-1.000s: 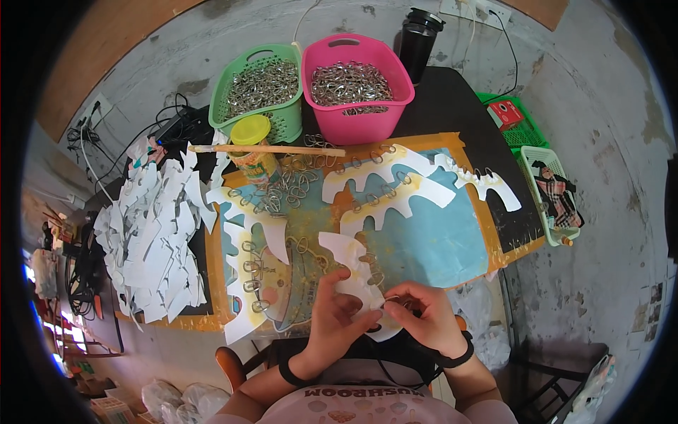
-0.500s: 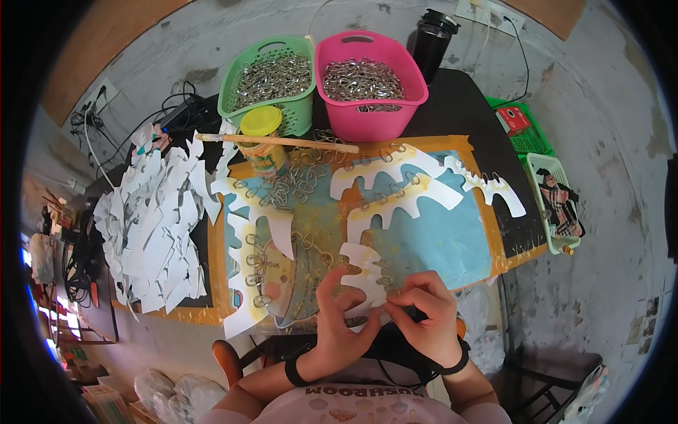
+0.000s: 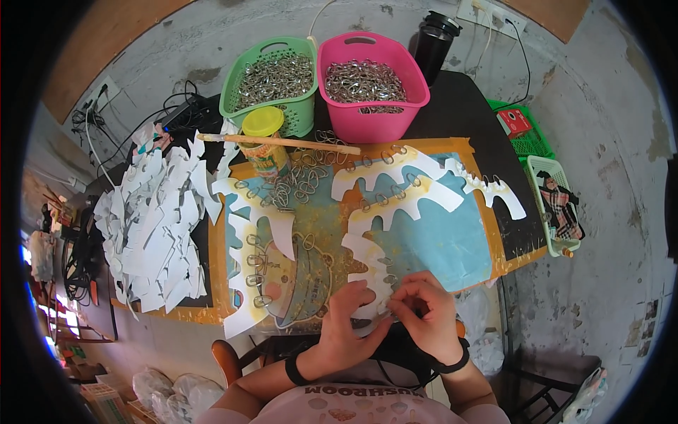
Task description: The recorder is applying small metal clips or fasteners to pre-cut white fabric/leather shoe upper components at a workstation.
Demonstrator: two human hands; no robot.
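A white scalloped paper strip [image 3: 365, 252] lies at the table's near edge, with metal rings [image 3: 388, 262] along its right side. My left hand [image 3: 347, 321] is closed on the strip's near end, thumb and index finger pinching it. Beside it, my right hand [image 3: 426, 318] pinches at the strip's right edge; whatever small thing is between those fingertips is hidden. Other scalloped strips with rings lie around: two beyond my hands [image 3: 406, 198], a shorter one [image 3: 492, 189] at the right, and more at the left [image 3: 245, 283].
Loose rings [image 3: 300, 185] lie by a yellow-lidded jar [image 3: 263, 145] with a wooden stick [image 3: 304, 144] across it. Green [image 3: 229, 92] and pink [image 3: 374, 126] baskets of rings stand behind, near a black bottle [image 3: 434, 46]. Many white cut-outs [image 3: 155, 233] are heaped left.
My left hand has shifted slightly right and its index finger has curled in over the strip. More of the strip's far part shows. My right hand stays almost in place.
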